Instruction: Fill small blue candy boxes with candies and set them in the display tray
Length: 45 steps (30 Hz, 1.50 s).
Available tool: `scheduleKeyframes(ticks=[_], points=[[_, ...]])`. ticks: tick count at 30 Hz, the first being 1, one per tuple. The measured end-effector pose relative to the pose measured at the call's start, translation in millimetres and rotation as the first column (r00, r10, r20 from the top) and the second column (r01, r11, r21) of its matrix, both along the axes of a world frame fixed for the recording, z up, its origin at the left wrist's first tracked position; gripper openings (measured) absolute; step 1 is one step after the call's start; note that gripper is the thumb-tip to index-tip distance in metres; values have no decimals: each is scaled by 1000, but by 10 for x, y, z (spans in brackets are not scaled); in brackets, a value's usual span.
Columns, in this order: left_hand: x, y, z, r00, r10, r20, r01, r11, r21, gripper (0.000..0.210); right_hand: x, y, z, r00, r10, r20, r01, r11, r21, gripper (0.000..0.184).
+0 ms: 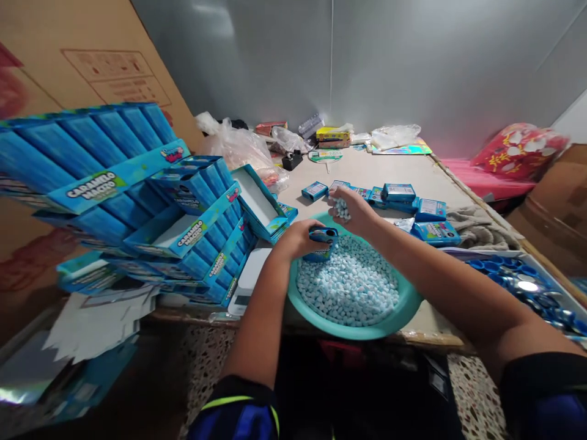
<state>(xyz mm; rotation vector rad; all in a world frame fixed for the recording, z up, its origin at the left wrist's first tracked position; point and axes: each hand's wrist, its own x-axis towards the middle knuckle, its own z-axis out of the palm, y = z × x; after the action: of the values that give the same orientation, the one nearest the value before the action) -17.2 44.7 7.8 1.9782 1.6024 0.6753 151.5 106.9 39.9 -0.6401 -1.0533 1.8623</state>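
Observation:
My left hand [299, 239] is closed around a small blue candy box [321, 247], held over the left side of a turquoise basin [351, 333]. The top of that box faces me, and it seems to have an opening, though its inside is hidden. Many pale blue and white candies [355, 287] fill the basin. Above the basin's far rim, my right hand [353, 211] is curled round a handful of the same candies [342, 209], a few showing between thumb and fingers. The two hands are close but apart.
Stacked display trays [192, 235] of blue boxes rise at left, beside a white scale [254, 272]. Several small boxes [398, 193] lie beyond the basin. At right are a grey cloth [477, 227] and a tray of blue caps [527, 284]. Plastic bags [238, 146] lie at the back.

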Motion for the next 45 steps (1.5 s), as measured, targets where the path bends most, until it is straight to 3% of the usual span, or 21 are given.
scheduleKeyframes(ticks=[2, 6, 10, 15, 23, 36, 45], points=[[-4, -18, 13, 1000, -8, -22, 8, 1000, -10, 48, -156, 2, 2, 995, -79, -56, 77, 996, -34, 29], [-28, -41, 37, 998, -14, -56, 13, 1000, -28, 51, -282, -85, -78, 982, -147, -119, 152, 988, 34, 31], [-54, -47, 39, 997, -77, 12, 78, 995, -59, 49, -191, -91, -166, 983, -129, -129, 136, 990, 44, 34], [-61, -36, 26, 995, -69, 76, 75, 993, -91, 47, -137, -49, -170, 984, -125, -127, 128, 992, 17, 36], [-89, -30, 26, 989, -145, 34, 146, 989, -20, 46, -231, -102, -252, 990, -130, -48, 132, 991, 29, 37], [-90, -48, 34, 989, -114, 98, 117, 993, -21, 46, -225, -74, -277, 979, -189, -76, 194, 979, 62, 30], [-105, -45, 24, 994, -100, 53, 100, 995, -6, 46, -250, -88, -301, 976, -205, -73, 210, 975, 77, 30]])
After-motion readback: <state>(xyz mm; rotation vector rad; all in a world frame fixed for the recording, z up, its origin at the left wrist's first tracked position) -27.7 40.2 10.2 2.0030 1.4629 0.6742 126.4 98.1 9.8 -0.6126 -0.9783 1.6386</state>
